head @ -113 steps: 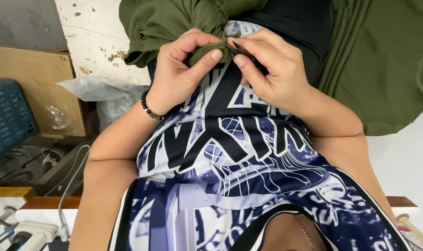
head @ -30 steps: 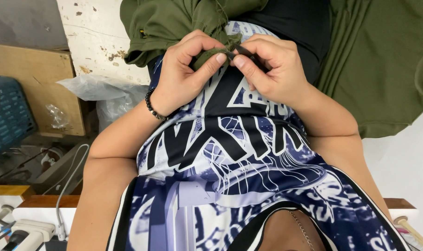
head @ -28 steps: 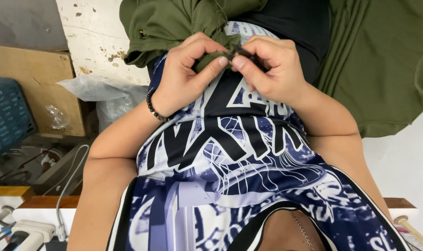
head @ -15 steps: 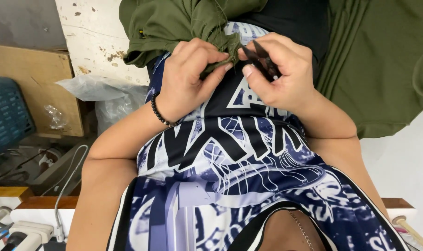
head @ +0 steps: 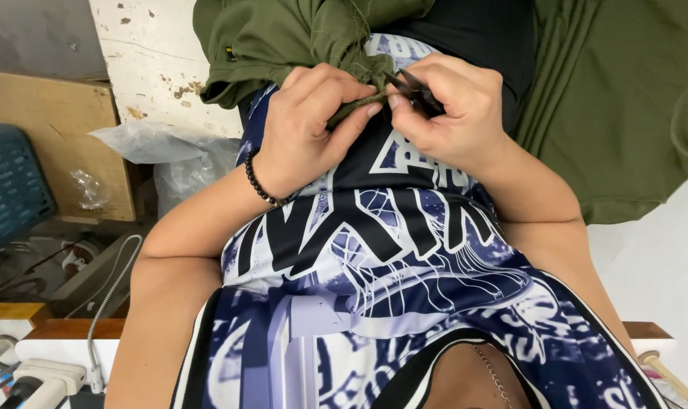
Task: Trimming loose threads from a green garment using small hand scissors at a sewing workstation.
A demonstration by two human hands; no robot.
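Over at the far left a blue plastic basket sits low beside a flat slab of brown cardboard, and next to them a crumpled clear plastic bag lies against the chipped white wall. A grey cable loops down toward a white power strip at the bottom corner. Moving in, the left hand, a black bead bracelet round its wrist, has its fingers curled and its thumb and forefinger pressed together on a narrow folded edge of the olive-green cloth garment; the pinched bit runs out from under the thumb toward the other hand, at chest height over the blue, white and black printed jersey. Just beside it, almost knuckle to knuckle, the right hand is closed around small black thread snips, whose blades point left at the same edge of cloth, right at the left thumb tip. Whether the blades touch the fabric I cannot tell. The rest of the green cloth spreads away to the right, over a white tabletop.
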